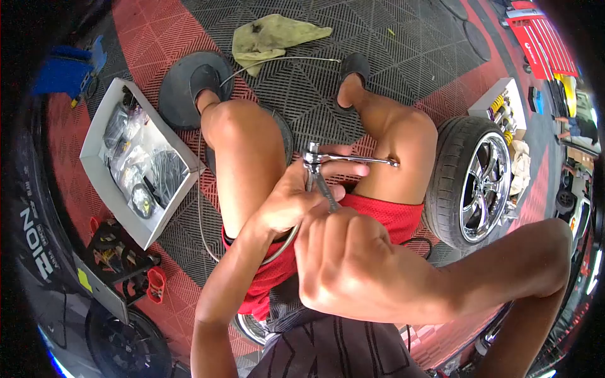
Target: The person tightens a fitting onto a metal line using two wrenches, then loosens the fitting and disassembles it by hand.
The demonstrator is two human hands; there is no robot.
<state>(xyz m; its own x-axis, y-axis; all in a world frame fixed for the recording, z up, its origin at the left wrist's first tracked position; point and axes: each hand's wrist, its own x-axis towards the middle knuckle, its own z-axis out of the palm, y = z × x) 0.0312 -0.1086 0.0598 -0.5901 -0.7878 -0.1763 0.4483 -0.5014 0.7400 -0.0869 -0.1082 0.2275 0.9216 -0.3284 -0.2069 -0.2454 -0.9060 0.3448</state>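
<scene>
My left hand (293, 195) is closed around a small metal fitting (312, 151) at the end of a thin hose, between my knees. A chrome wrench (356, 158) sits at the fitting and points right, lying along my left fingers. My right hand (346, 258) is a fist around the near end of a second wrench (325, 189), which slants up to the same fitting. The thin hose (203, 220) loops out below my left wrist and runs up past my left leg. Its far end lies near my right foot. My palms and parts of both wrenches are hidden.
A white box (179, 211) of bagged parts stands at left. A wheel with tyre (441, 183) stands by my right leg, with another parts box (520, 104) behind. A yellowish cloth (277, 38) lies ahead on the tiled floor. A dark car (38, 195) is at far left.
</scene>
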